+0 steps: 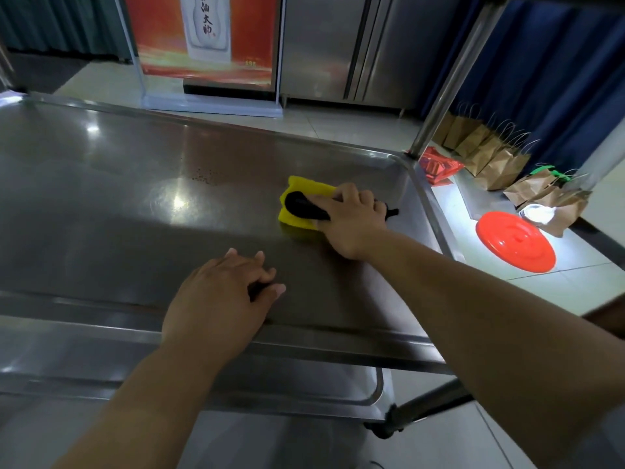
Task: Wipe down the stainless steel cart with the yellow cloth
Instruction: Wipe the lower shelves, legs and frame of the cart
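Right hand (351,221) presses yellow cloth (304,206) on cart (135,184); banner (206,38) lettering blurred.

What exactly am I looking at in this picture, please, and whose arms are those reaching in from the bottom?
There is no machine here. One camera sits on a person's head and looks forward and down, so the arms are that person's own. They stand at a steel cart. The right hand presses a yellow cloth against the cart top near its right edge, with a black object lying over the cloth under the fingers; what it is, I cannot tell. The left hand rests on the near edge, fingers relaxed, holding nothing. On the floor to the right lie a red lid and brown paper bags.
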